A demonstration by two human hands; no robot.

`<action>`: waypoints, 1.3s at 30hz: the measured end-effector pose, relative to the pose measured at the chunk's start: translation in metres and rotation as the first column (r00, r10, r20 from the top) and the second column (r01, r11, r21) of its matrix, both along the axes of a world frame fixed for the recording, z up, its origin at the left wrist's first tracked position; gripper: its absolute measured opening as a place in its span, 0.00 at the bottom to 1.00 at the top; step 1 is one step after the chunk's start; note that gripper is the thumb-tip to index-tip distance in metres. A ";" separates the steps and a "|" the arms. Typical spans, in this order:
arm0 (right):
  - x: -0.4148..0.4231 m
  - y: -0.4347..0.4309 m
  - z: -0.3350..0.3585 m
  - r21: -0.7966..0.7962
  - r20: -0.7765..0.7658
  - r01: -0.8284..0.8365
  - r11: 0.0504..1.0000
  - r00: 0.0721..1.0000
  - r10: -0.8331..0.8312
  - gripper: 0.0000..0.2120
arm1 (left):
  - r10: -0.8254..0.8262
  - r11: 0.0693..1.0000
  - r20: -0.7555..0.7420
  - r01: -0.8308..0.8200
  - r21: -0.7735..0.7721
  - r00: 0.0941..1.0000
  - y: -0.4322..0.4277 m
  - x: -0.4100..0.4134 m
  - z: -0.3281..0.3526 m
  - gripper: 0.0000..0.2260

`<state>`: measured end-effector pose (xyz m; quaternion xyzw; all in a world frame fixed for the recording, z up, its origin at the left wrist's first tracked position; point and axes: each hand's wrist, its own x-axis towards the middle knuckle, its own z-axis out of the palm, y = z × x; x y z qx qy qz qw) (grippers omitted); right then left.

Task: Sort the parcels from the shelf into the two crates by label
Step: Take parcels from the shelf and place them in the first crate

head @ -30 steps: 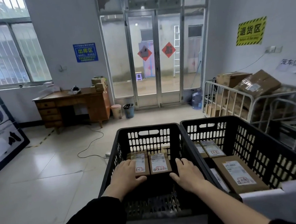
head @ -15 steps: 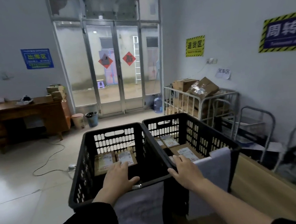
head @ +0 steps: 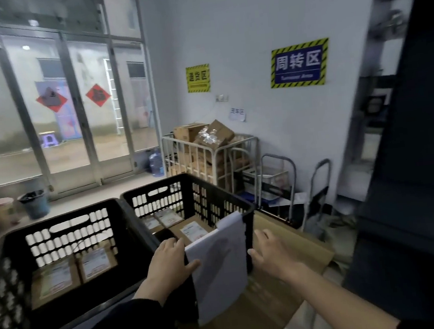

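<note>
Two black slotted crates stand side by side in front of me. The left crate (head: 65, 234) holds two flat brown parcels (head: 74, 273) with white labels. The right crate (head: 214, 204) holds several labelled brown parcels (head: 190, 228), and a white sheet (head: 221, 265) hangs over its near rim. My left hand (head: 171, 263) hovers over the right crate's near left corner, fingers spread and empty. My right hand (head: 271, 255) floats just right of that crate, open and holding nothing. A dark shelf unit (head: 409, 144) rises at the far right, blurred.
A cardboard surface (head: 294, 250) lies under my right hand. Behind the crates stand a white metal cage (head: 209, 151) of cardboard boxes and a hand trolley (head: 318, 194). Glass doors (head: 71, 112), a water bottle (head: 156, 162) and two bins (head: 34, 203) are at the left.
My view has swung to the right, toward the shelf. Both hands came out of the left crate and moved right, past the right crate's near rim. They hold nothing.
</note>
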<state>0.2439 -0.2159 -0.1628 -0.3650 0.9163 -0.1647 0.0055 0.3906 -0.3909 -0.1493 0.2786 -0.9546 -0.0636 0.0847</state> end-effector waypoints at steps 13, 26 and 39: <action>-0.068 0.174 0.038 0.008 -0.063 0.267 0.964 0.962 -0.266 0.27 | -0.316 0.949 0.005 0.316 -0.016 0.949 0.141 -0.128 0.026 0.32; -0.103 0.346 0.050 -0.028 -0.064 0.439 0.898 0.896 -0.440 0.28 | -0.446 0.895 -0.078 0.447 0.001 0.892 0.284 -0.204 0.036 0.29; -0.119 0.479 0.042 -0.047 -0.059 0.511 0.858 0.857 -0.513 0.27 | -0.549 0.833 -0.097 0.553 0.015 0.830 0.417 -0.254 0.031 0.31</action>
